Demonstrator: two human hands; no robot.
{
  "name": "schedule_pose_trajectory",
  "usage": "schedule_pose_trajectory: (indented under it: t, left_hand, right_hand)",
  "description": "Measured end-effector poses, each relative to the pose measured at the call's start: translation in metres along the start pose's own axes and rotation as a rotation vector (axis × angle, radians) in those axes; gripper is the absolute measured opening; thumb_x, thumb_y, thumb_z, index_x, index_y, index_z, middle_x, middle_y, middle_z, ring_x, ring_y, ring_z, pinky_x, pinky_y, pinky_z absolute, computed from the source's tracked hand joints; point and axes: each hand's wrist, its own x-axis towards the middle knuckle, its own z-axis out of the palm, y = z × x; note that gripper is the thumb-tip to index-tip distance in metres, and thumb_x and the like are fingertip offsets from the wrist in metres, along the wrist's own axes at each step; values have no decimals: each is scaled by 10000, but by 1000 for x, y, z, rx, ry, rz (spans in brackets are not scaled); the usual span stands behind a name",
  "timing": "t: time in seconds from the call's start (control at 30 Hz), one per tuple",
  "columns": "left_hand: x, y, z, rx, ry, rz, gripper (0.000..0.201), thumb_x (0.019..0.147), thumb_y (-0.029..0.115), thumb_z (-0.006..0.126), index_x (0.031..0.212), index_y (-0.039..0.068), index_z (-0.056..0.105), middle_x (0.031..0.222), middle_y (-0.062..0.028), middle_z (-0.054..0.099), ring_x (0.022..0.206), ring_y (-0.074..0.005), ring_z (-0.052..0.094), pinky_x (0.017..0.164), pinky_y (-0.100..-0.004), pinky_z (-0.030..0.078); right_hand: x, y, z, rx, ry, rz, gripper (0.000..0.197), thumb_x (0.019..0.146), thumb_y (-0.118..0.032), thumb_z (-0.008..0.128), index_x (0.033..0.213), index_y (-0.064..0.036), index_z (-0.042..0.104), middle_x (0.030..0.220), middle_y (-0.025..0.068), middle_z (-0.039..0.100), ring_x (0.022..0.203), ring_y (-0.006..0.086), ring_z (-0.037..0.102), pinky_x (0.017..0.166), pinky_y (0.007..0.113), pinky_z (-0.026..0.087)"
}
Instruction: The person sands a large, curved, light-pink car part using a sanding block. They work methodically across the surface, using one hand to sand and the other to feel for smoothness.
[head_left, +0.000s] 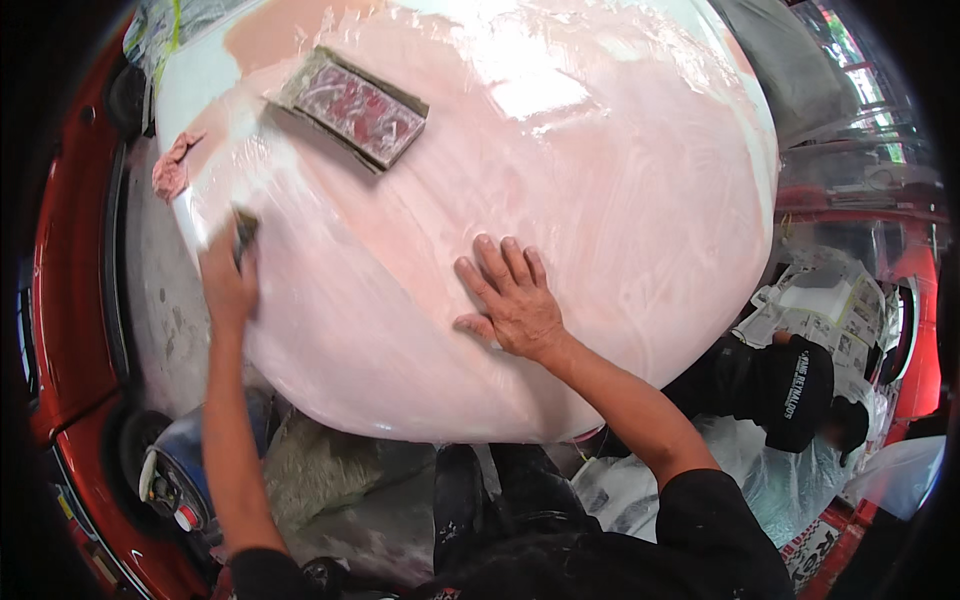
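Observation:
A large rounded car panel (620, 230), pink and white and wet in patches, spreads out before me. My left hand (229, 280) is closed at its left edge around a dark folded sheet (245, 228), which looks like sandpaper. Farther right, my right hand (512, 305) lies flat on the panel with its fingers apart, holding nothing. Beyond my hands rests a rectangular sanding block (362, 110), reddish on top, with a dark greenish sheet wrapped up its sides. A crumpled pink rag (174, 168) sits at the panel's far left edge.
A red car (85, 270) stands along the left. Below my left forearm is a blue container (185, 465). At the right, a person in a black cap (800, 395) is close to the panel, beside newspaper-covered parts (840, 310) and plastic sheeting (740, 470).

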Motion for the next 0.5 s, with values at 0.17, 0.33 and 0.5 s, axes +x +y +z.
schedule_pose_trajectory:
  t: [0.17, 0.33, 0.5]
  left_hand:
    - [8, -17, 9, 134, 125, -107, 520, 937, 199, 655, 1422, 23, 584, 1265, -202, 657, 1128, -402, 595, 1026, -498, 440]
    - [-55, 95, 15, -81, 35, 61, 722, 809, 154, 816, 1485, 146, 561, 1247, -166, 639, 1069, -380, 591, 934, -495, 498]
    - [51, 14, 19, 100, 135, -75, 545, 906, 264, 737, 1413, 112, 605, 1200, -147, 687, 1086, -386, 601, 965, -484, 512]
  right_hand:
    - [10, -20, 5, 66, -22, -24, 809, 977, -659, 537, 1614, -178, 399, 1701, 183, 261, 1515, 465, 270, 1223, 626, 202]
    - [-21, 12, 14, -38, 8, 58, 795, 986, -639, 547, 1614, -171, 411, 1708, 163, 272, 1525, 439, 272, 1235, 605, 176]
    - [4, -5, 9, -45, 13, 12, 750, 985, -623, 563, 1577, -171, 478, 1682, 161, 321, 1502, 436, 299, 1224, 604, 209]
